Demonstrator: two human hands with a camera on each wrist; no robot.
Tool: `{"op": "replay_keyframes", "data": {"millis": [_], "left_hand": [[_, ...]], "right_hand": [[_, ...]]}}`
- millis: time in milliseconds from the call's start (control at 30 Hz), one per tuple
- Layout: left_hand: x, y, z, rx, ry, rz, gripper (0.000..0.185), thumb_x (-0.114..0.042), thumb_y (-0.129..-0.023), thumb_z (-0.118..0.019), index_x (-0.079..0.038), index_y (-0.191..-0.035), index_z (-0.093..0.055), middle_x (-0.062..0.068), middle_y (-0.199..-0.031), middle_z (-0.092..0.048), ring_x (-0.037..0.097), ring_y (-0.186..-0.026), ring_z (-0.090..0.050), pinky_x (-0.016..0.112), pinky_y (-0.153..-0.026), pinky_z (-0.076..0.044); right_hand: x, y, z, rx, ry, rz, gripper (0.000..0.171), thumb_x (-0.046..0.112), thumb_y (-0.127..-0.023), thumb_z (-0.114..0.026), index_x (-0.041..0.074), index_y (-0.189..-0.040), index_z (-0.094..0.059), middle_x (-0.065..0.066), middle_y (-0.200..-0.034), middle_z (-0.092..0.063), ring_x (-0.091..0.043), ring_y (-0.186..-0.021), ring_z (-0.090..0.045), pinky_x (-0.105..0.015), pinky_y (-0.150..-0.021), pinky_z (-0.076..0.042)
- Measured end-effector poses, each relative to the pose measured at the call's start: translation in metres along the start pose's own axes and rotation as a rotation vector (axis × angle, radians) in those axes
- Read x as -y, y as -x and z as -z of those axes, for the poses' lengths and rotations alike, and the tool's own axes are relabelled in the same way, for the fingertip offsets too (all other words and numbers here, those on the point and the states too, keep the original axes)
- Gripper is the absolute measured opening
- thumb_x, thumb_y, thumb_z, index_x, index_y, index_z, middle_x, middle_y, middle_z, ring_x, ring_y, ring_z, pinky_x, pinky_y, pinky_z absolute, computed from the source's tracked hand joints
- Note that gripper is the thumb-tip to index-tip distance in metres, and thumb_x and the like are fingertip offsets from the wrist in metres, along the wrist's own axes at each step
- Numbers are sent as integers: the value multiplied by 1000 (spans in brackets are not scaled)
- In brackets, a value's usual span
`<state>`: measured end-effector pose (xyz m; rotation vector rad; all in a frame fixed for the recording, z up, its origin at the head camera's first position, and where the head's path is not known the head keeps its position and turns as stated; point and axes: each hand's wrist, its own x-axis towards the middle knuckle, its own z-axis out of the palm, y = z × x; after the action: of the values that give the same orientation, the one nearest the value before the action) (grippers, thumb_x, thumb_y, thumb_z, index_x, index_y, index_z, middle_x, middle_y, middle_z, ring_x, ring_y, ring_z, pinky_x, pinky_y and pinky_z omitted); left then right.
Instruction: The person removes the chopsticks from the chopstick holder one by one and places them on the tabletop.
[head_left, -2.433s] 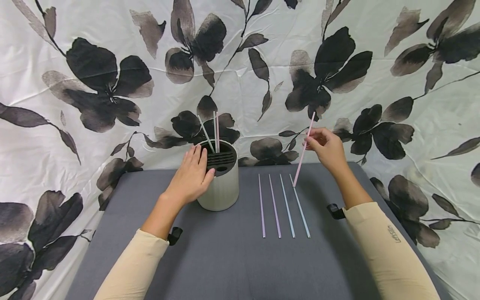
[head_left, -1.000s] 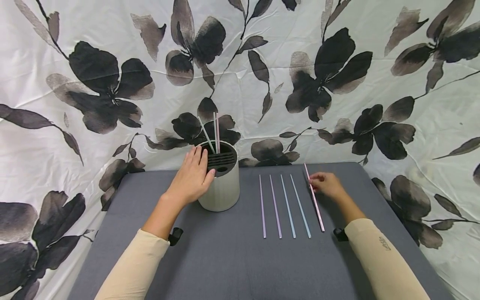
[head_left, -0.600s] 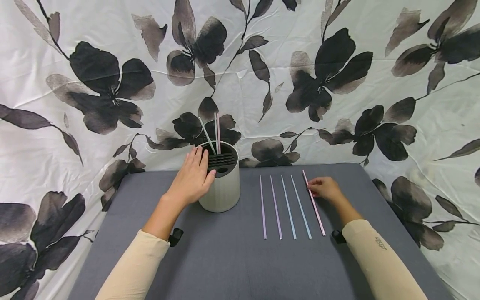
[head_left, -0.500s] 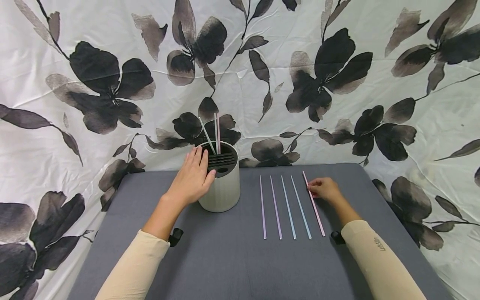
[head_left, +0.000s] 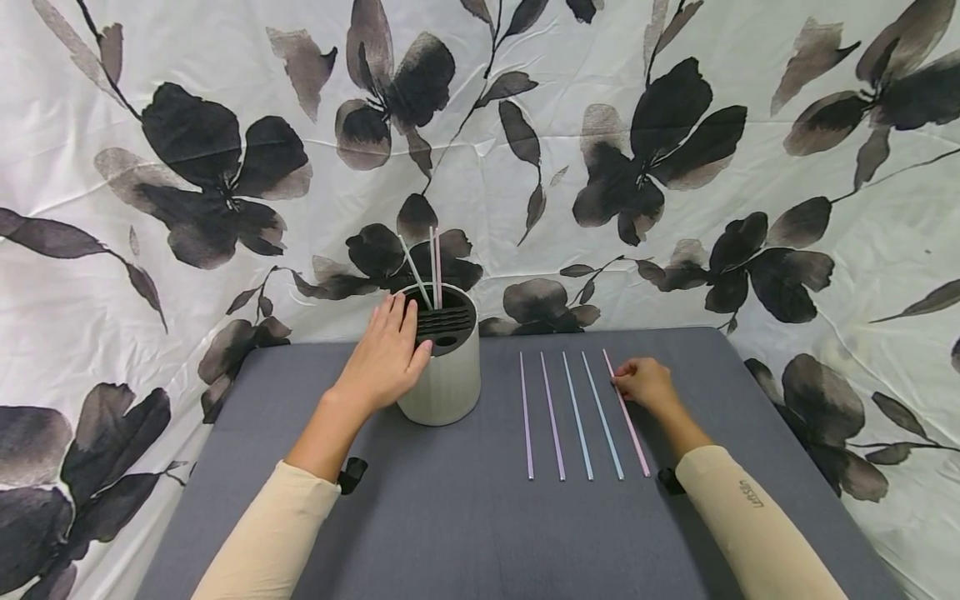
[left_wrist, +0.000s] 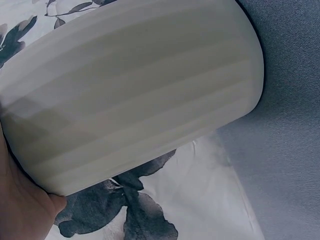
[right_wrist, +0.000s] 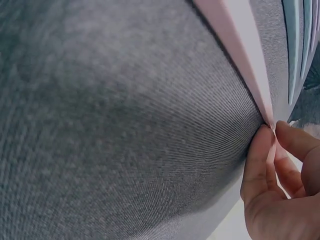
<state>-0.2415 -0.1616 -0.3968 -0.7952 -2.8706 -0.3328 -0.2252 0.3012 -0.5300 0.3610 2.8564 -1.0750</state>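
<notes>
My left hand (head_left: pixel 380 352) rests on the rim and side of a pale grey-green ribbed holder (head_left: pixel 442 392), its fingers lying straight over the black slotted top. In the left wrist view the holder's wall (left_wrist: pixel 135 95) takes up most of the picture, with part of the hand at its rim. On the table, my right hand (head_left: pixel 647 383) pinches a thin pink stick (head_left: pixel 633 435) near its far end. The right wrist view shows thumb and fingertips meeting on that stick (right_wrist: pixel 240 45). Left of it lie two blue sticks (head_left: pixel 602 414) and two purple sticks (head_left: pixel 526 417), roughly in a row.
Three pale sticks (head_left: pixel 414 268) stand in the back of the holder. A grey cloth covers the table (head_left: pixel 480 533). Behind the table's far edge hangs a white curtain (head_left: pixel 517 208) with dark flowers. Black wrist straps (head_left: pixel 352 475) show below both hands.
The right hand has brought the pink stick down from the air to the table, right of the blue ones, and shifted it slightly toward me and leftward. The left hand stays on the holder.
</notes>
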Motion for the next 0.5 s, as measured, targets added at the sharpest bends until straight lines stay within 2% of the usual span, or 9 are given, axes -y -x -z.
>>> {"op": "replay_keyframes", "data": {"millis": [200,367,500], "left_hand": [[0,-1,0,-4,3,-5,70,-39,-108,-35,10,-158,-28,32,-167,-20,44,-158,-13,57,-128,-16],[0,0,1,6,6,1,71,-40,-109,-34,9,-159,-27,31,-168,-19,44,-159,-12,56,-129,-14],[1,-1,1,7,0,-2,70,-40,-109,-34,9,-159,-27,31,-167,-19,44,-159,-12,56,-129,-14]], "right_hand": [[4,2,4,-21,59,39,20,14,-93,-74,-5,-97,-73,-14,-85,-77,-10,-64,-68,-28,-60,-58],[11,1,8,-99,157,144,22,21,-93,-74,0,-99,-75,-12,-87,-77,-22,-76,-68,-38,-71,-50],[25,0,9,-118,144,197,22,23,-94,-73,2,-102,-76,-11,-89,-76,-25,-80,-66,-39,-72,-49]]}}
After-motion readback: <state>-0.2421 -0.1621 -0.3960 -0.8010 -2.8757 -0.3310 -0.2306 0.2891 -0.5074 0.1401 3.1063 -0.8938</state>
